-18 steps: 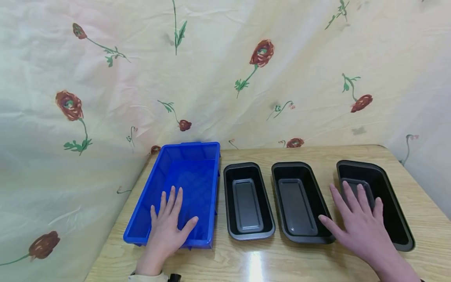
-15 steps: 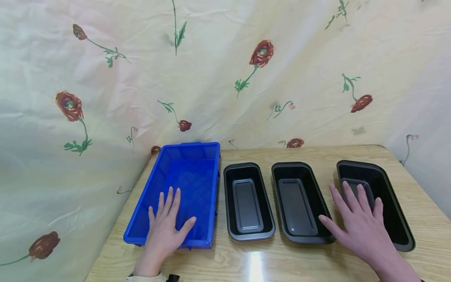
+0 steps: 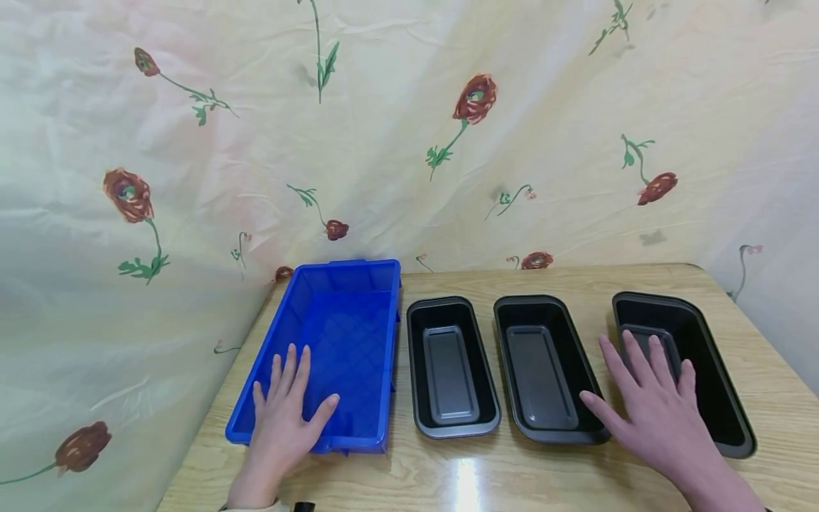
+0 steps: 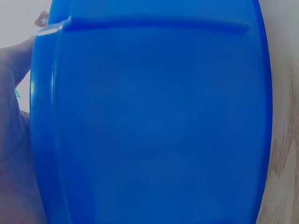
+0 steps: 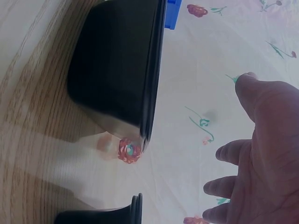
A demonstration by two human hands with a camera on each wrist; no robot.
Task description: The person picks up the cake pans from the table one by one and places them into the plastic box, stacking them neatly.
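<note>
Clearly, the tray (image 3: 352, 334) stretches lengthwise toward one o'clock from the nearer left hand (image 3: 280, 423), fingers spread, while the right hand (image 3: 659, 412), fingers also apart, hangs by the row's three-o'clock pan (image 3: 712, 377).

I see a bare left grip (image 3: 281, 425) running back to a cream cuff (image 3: 271, 508) at the near edge, a small black piece (image 3: 304, 507) just right of it; the right grip (image 3: 659, 412) is bare too.

Blue tray (image 3: 348, 348) partly hidden behind left hand (image 3: 281, 427), rightmost black pan (image 3: 707, 377) partly behind right hand (image 3: 662, 412)
</note>
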